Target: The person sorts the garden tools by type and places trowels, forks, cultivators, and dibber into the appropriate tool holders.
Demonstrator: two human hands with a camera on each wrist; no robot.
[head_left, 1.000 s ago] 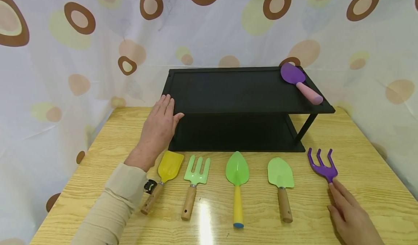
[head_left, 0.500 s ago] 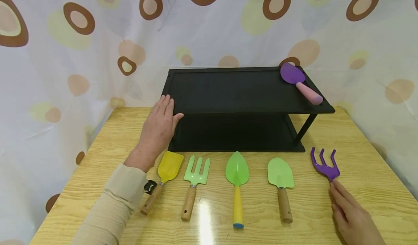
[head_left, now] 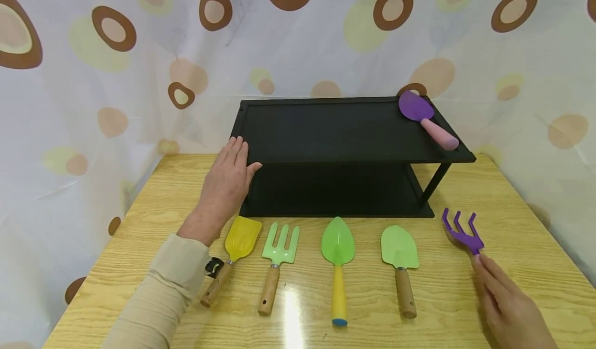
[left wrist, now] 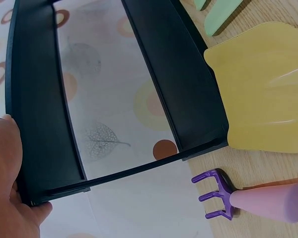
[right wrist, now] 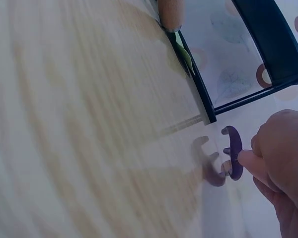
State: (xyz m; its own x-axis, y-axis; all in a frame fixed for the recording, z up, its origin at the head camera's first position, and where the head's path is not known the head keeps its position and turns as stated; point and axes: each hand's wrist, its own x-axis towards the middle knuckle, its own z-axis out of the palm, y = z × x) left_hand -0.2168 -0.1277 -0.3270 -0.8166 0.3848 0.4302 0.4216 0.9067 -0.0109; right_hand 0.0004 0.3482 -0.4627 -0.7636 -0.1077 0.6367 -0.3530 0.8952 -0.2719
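Observation:
My right hand point(head_left: 514, 305) grips the handle of a purple three-pronged hand rake point(head_left: 465, 237) at the right of the table. In the right wrist view the rake point(right wrist: 234, 153) is held above the wood, its dark reflection beside it. My left hand point(head_left: 227, 181) rests with straight fingers on the left end of a black two-tier rack point(head_left: 321, 129), thumb along the front edge. A purple trowel point(head_left: 416, 107) with a pink handle lies on the rack's top right. Another purple rake point(left wrist: 219, 194), pink-handled, lies on the table in the left wrist view, hidden from the head view by my left arm.
Before the rack lie a yellow shovel point(head_left: 243, 238), a green hand fork point(head_left: 281, 245), a green trowel point(head_left: 338, 241) with a yellow handle, and a pale green trowel point(head_left: 399, 246) with a wooden handle. A patterned curtain point(head_left: 298, 54) hangs behind the wooden table point(head_left: 163, 204).
The right hand has shifted slightly right with the rake, whose prongs have turned a little. The left hand stays in place on the rack.

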